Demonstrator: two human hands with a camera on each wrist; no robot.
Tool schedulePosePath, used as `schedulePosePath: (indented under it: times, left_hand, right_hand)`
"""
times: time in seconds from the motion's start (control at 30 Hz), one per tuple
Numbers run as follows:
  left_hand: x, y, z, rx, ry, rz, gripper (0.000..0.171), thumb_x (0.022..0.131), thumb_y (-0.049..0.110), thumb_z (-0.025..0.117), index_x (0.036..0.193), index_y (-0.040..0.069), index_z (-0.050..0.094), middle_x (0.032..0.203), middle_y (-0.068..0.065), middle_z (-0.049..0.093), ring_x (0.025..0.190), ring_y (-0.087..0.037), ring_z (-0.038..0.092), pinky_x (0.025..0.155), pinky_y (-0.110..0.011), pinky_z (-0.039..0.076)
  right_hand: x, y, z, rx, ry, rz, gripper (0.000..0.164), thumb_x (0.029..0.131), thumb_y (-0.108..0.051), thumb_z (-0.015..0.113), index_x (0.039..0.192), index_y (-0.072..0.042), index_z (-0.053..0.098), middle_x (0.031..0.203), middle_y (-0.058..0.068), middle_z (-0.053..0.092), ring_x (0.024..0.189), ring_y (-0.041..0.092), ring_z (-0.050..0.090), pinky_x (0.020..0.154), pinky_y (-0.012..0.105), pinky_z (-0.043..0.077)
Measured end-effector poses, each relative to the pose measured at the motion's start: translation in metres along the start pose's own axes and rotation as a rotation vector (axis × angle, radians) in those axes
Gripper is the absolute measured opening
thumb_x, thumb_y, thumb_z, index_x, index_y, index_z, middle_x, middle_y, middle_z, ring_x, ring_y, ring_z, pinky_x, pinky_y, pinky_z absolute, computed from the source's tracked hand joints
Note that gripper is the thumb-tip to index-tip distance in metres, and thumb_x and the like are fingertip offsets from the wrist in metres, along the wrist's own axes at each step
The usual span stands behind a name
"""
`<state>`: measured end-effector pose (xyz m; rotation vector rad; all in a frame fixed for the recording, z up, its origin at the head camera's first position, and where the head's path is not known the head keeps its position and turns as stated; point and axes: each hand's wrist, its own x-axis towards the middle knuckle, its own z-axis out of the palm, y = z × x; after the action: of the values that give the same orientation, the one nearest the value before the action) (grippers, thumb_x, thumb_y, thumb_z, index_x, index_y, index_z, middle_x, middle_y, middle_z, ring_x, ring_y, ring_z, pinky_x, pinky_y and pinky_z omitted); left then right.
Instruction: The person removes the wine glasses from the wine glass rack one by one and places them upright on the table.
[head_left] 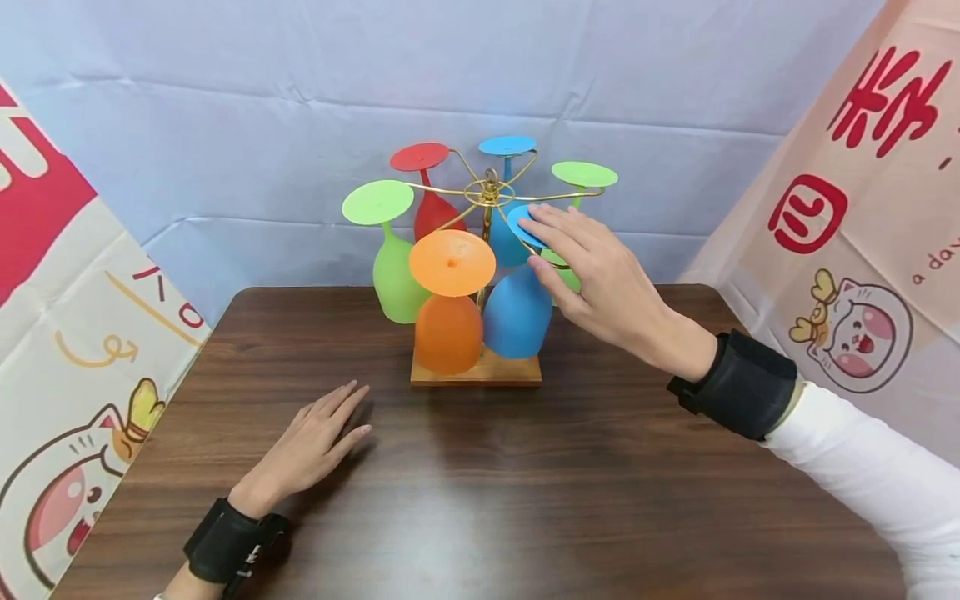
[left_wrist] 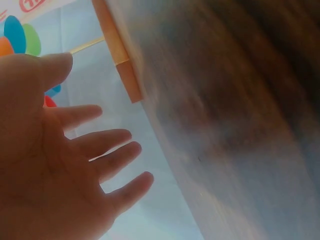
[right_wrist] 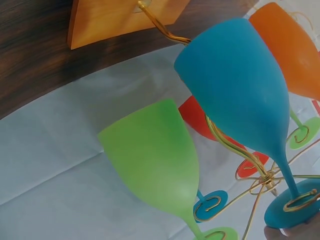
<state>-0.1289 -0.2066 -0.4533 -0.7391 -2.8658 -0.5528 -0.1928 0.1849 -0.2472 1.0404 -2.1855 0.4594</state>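
Several coloured wine glasses hang upside down from a gold wire glass rack [head_left: 489,193] on a wooden base [head_left: 480,372]. My right hand [head_left: 600,279] is at the foot of the front blue wine glass [head_left: 519,312], fingers over the top and thumb by the near edge, pinching it. In the right wrist view, a gold hook passes under that foot, and only fingertips [right_wrist: 302,231] show. Beside it hang an orange wine glass [head_left: 448,333] and a green wine glass [head_left: 399,279]. My left hand [head_left: 309,442], fingers straight and holding nothing, is low over the table at the left.
Behind the front glasses hang a red wine glass [head_left: 435,212], another blue one [head_left: 507,147] and another green one [head_left: 585,174]. The dark wooden table [head_left: 570,500] ends at a pale cloth backdrop [head_left: 225,158]. Printed cloths [head_left: 847,242] flank it.
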Motion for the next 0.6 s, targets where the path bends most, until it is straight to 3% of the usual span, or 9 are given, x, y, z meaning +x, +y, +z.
schedulePosePath:
  times: [0.6]
  left_hand:
    - [-0.0001, 0.0013, -0.0024, 0.014, 0.018, 0.007, 0.058, 0.104, 0.032, 0.06, 0.153, 0.005, 0.045, 0.157, -0.025, 0.044, 0.143, -0.044, 0.045, 0.111, -0.065, 0.04]
  right_hand:
    - [-0.0006, 0.0055, -0.0027, 0.041, -0.031, 0.116, 0.052, 0.095, -0.021, 0.071, 0.144, -0.006, 0.059, 0.148, 0.015, 0.058, 0.14, 0.034, 0.052, 0.123, 0.049, 0.035]
